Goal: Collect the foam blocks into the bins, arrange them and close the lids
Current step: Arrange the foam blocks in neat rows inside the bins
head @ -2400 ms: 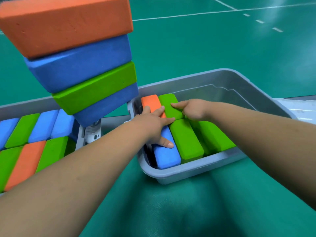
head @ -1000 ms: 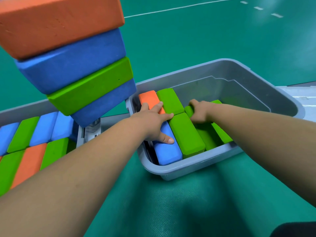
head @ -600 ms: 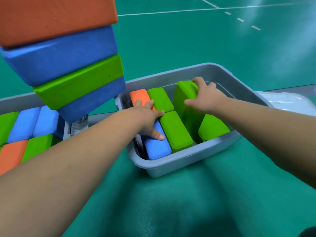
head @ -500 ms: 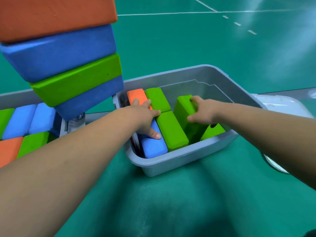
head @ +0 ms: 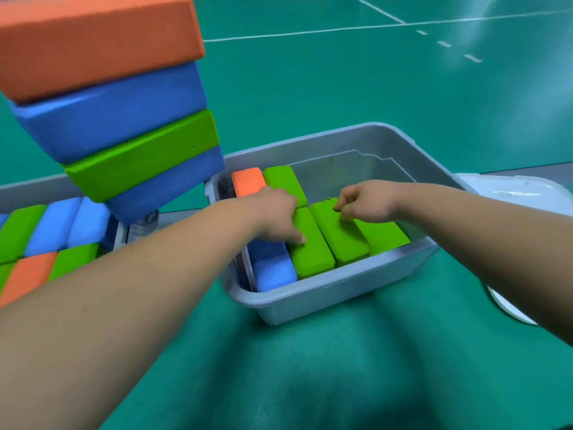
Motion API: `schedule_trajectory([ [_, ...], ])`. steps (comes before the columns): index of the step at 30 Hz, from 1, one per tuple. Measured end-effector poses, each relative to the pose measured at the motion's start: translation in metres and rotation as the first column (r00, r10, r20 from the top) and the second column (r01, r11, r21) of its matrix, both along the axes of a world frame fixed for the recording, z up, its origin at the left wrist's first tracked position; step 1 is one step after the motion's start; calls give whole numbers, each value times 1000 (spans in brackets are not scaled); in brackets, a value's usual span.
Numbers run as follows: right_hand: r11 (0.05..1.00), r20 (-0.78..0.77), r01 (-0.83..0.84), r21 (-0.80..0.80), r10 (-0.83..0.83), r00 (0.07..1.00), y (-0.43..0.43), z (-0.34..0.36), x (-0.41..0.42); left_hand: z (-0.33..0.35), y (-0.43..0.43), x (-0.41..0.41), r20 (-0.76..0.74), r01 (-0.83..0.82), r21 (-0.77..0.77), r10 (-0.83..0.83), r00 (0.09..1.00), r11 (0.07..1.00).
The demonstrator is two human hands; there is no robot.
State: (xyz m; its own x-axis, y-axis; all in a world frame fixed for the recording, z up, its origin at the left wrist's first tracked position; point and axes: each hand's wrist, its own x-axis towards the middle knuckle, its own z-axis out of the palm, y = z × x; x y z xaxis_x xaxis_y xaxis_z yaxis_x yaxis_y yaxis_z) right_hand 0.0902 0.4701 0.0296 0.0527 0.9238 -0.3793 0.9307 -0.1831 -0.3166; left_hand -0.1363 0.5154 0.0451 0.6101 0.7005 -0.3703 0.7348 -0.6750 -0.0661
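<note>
Left hand (head: 276,212), fingers spread flat, rests across the blue block (head: 273,270) and the adjoining green block (head: 311,254). Right hand (head: 364,201), fingers curled, touches the middle green block (head: 339,240); whether it pinches the block cannot be told. Blocks lie flat in the grey bin (head: 341,293).

Green floor (head: 341,88), white lines (head: 304,32); grey bin (head: 341,293) at ctr; 2nd bin (head: 37,189) left; white lid (head: 511,190) right.

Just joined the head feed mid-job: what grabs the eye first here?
A tilted stack of foam blocks, orange, blue, green, blue, looms at upper left, close to the camera. At centre, the left hand and right hand rest on green blocks lying in the grey bin.
</note>
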Motion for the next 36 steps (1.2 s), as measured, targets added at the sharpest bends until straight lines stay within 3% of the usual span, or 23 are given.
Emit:
schedule_trajectory([
  [3,996,-165,88,29,-83,983,7,-6,10,-4,-4,32,104,-25,-41,29,994,999],
  [6,986,-318,159,-51,-168,933,15,-7,25,-18,5,59,128,-21,-37,26,991,999],
  [11,945,-436,278,-170,-325,839,37,-12,77,-35,29,79,222,-116,-115,139,965,987],
  [13,923,-399,333,-190,-383,833,51,-23,95,-39,34,78,244,-154,-174,194,950,973],
  [16,929,-247,313,-199,-357,901,75,-48,107,-36,40,77,245,-155,-252,218,945,955],
  [19,971,43,152,-186,-146,988,100,-73,109,-36,44,74,245,-146,-289,220,944,946],
  [21,981,205,38,-191,2,979,112,-89,108,-40,46,73,254,-147,-310,231,939,939],
  [26,977,209,30,-213,16,978,132,-112,105,-44,50,73,299,-139,-353,252,920,925],
  [31,983,363,29,-179,39,931,134,-126,102,-53,50,68,333,-162,-375,296,895,913],
  [36,971,386,30,-239,66,920,124,-117,108,-61,47,62,343,-206,-363,335,877,909],
])
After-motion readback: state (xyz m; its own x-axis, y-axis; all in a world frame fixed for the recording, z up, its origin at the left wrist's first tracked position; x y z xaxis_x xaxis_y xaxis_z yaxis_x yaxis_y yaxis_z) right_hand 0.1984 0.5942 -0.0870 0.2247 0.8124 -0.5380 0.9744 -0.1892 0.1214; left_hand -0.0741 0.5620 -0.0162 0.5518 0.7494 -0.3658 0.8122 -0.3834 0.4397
